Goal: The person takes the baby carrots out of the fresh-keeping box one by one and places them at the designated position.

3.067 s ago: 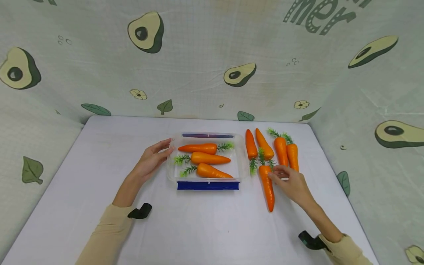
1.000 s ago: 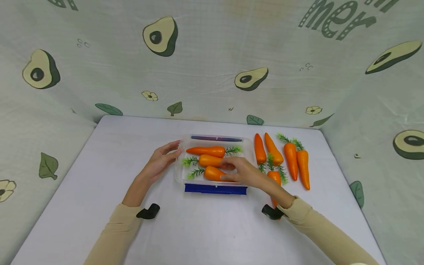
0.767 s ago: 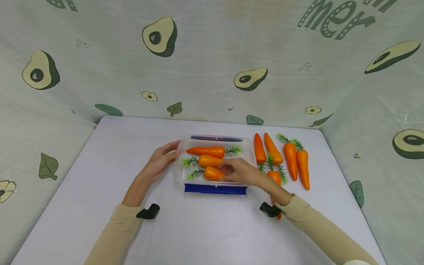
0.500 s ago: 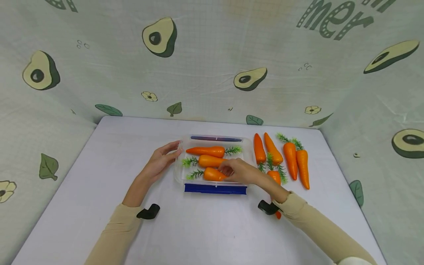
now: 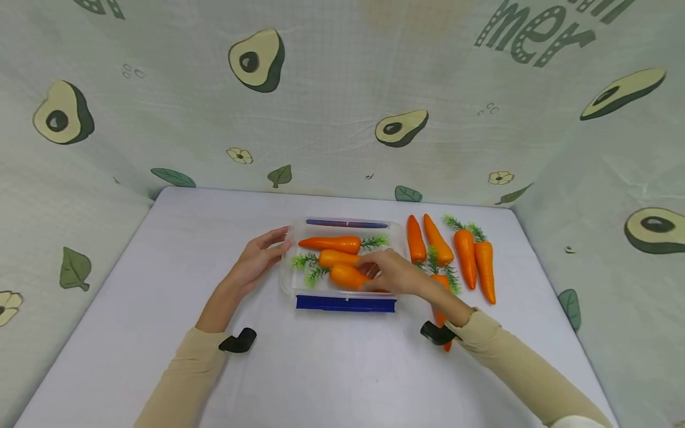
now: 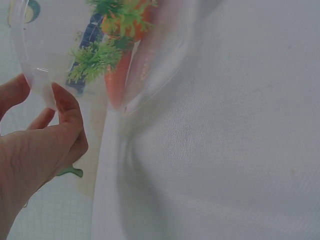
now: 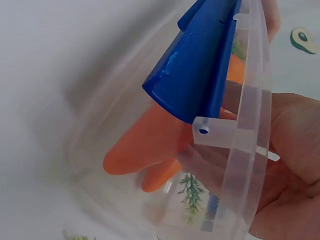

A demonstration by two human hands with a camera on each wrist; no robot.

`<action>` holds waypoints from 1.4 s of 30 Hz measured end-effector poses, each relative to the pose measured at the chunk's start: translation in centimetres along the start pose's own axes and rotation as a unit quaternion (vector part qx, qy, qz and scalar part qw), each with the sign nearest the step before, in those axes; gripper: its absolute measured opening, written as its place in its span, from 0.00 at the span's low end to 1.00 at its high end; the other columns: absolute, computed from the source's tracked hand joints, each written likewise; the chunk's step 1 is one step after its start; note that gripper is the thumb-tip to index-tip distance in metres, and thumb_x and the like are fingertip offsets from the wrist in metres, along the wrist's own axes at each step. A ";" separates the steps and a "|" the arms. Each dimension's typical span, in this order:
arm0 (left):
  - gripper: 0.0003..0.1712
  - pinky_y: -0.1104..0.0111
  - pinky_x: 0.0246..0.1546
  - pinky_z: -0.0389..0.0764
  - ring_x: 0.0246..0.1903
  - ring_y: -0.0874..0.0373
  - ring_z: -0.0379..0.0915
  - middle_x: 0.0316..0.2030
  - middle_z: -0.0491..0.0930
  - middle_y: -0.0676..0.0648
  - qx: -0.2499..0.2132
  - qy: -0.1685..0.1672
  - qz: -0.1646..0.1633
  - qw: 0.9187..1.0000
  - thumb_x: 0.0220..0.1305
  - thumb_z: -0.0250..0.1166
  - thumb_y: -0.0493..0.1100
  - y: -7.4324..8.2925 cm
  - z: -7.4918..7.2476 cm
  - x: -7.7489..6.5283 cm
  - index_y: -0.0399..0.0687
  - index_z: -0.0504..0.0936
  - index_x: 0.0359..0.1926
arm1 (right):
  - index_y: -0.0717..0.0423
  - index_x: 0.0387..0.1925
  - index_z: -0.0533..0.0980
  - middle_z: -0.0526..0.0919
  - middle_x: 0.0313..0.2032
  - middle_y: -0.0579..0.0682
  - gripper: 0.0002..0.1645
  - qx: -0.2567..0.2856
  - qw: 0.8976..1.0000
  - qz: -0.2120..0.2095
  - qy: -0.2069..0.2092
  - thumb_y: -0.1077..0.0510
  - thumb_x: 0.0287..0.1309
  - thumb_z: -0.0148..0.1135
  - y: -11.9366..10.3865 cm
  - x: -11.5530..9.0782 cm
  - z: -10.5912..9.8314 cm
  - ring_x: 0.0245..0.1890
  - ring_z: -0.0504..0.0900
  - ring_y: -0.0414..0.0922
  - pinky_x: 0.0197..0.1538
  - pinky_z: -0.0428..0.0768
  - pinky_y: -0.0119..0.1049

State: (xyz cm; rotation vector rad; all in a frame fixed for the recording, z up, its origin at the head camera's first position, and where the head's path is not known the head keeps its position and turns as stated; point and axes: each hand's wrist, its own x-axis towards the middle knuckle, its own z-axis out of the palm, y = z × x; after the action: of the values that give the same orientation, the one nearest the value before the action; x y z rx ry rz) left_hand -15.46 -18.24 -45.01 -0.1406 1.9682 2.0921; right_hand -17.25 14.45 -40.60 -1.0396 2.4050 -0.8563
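Shifted closer to the middle carrot (image 5: 337, 258), the front carrot (image 5: 348, 277) lies lengthwise in the box (image 5: 321, 292), stretching left from the right hand (image 5: 393, 272) I watch pinching it; the left hand (image 5: 259, 261) grips the box.

In the head view the right hand (image 5: 393, 272) covers the thin end of the front carrot (image 5: 346, 277) in the box, and the middle carrot (image 5: 338, 258) loses its tip behind those fingers too. The right forearm blocks a chunk of the nearest loose carrot (image 5: 439, 315). Both sleeves run off the bottom edge, and the green lettering (image 5: 530, 37) gets chopped at the top.

Left wrist cam: the plastic box (image 6: 40, 69) is cut off up top, carrots smeary through its wall, left hand (image 6: 45, 132) clipped at the edge.

Right wrist cam: the blue latch (image 7: 195, 65) hides some fingertips, cloudy plastic blurs the carrots.
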 end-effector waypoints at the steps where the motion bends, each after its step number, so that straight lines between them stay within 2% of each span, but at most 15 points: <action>1: 0.35 0.67 0.67 0.71 0.62 0.55 0.66 0.73 0.61 0.41 0.001 0.000 0.000 1.000 0.75 0.64 0.46 0.0 0.0 0.0 0.45 0.65 0.77 | 0.66 0.55 0.81 0.86 0.46 0.55 0.24 0.000 1.000 0.002 0.008 0.62 0.59 0.75 -0.1 -0.1 -0.2 0.43 0.85 0.48 0.51 0.86 0.43; 5: 0.35 0.68 0.66 0.71 0.63 0.55 0.66 0.73 0.61 0.42 -0.002 -0.002 -0.001 1.000 0.74 0.65 0.45 0.1 0.0 0.1 0.44 0.65 0.77 | 0.65 0.56 0.81 0.86 0.47 0.55 0.25 0.002 0.999 0.012 0.043 0.61 0.58 0.76 -0.3 -0.7 -0.8 0.45 0.84 0.48 0.52 0.85 0.48; 14: 0.34 0.63 0.71 0.66 0.62 0.57 0.66 0.74 0.60 0.41 -0.002 -0.004 0.004 1.000 0.76 0.62 0.43 0.2 0.1 -0.1 0.42 0.63 0.77 | 0.65 0.58 0.80 0.86 0.50 0.57 0.28 0.019 0.991 0.041 0.126 0.58 0.58 0.77 -1.3 -2.3 -2.6 0.46 0.86 0.51 0.52 0.86 0.46; 24: 0.34 0.61 0.73 0.63 0.67 0.55 0.62 0.75 0.59 0.42 0.011 0.000 -0.005 1.000 0.76 0.62 0.45 0.3 0.2 -0.1 0.45 0.64 0.78 | 0.62 0.57 0.81 0.88 0.46 0.54 0.29 0.037 0.978 0.057 0.198 0.55 0.56 0.78 -2.1 -4.5 -4.4 0.45 0.87 0.49 0.45 0.87 0.38; 27: 0.35 0.60 0.73 0.62 0.68 0.54 0.62 0.75 0.59 0.43 0.013 0.004 -0.012 1.000 0.76 0.63 0.46 0.3 0.2 -0.1 0.46 0.64 0.78 | 0.63 0.57 0.81 0.88 0.45 0.55 0.30 0.038 0.973 0.067 0.218 0.54 0.56 0.79 -1.9 -5.4 -4.8 0.45 0.87 0.50 0.46 0.87 0.39; 29: 0.35 0.60 0.73 0.62 0.68 0.54 0.61 0.75 0.59 0.43 0.014 0.006 -0.016 1.000 0.75 0.64 0.47 0.3 0.2 -0.1 0.47 0.64 0.78 | 0.64 0.58 0.80 0.88 0.45 0.56 0.31 0.046 0.970 0.079 0.227 0.54 0.57 0.78 -1.7 -5.9 -5.0 0.45 0.87 0.50 0.47 0.86 0.40; 36: 0.37 0.61 0.72 0.63 0.68 0.54 0.62 0.75 0.59 0.42 0.021 0.003 -0.010 1.000 0.75 0.64 0.50 0.1 0.1 -0.1 0.47 0.63 0.78 | 0.63 0.62 0.78 0.85 0.54 0.59 0.34 0.045 0.957 0.143 0.247 0.49 0.60 0.76 -0.4 -8.1 -5.2 0.50 0.86 0.52 0.51 0.86 0.46; 40: 0.37 0.62 0.72 0.64 0.66 0.56 0.62 0.75 0.59 0.42 0.018 0.002 -0.008 1.000 0.75 0.64 0.49 0.1 0.1 0.0 0.47 0.63 0.78 | 0.63 0.63 0.77 0.85 0.54 0.60 0.35 0.055 0.951 0.168 0.254 0.48 0.62 0.74 0.3 -9.4 -5.2 0.52 0.86 0.55 0.51 0.86 0.48; 42: 0.36 0.62 0.72 0.63 0.66 0.56 0.62 0.75 0.59 0.43 0.015 0.002 -0.008 1.000 0.75 0.64 0.48 0.1 0.2 0.0 0.47 0.63 0.78 | 0.63 0.63 0.77 0.85 0.53 0.59 0.35 0.051 0.948 0.179 0.259 0.47 0.62 0.74 0.6 -10.1 -5.1 0.51 0.86 0.54 0.49 0.86 0.44</action>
State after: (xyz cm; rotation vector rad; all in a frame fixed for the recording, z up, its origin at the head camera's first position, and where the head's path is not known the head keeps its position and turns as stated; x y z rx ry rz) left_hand -15.48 -18.08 -44.90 -0.1543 1.9926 2.0526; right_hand -13.76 24.30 -36.22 -0.3343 2.8053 -1.2129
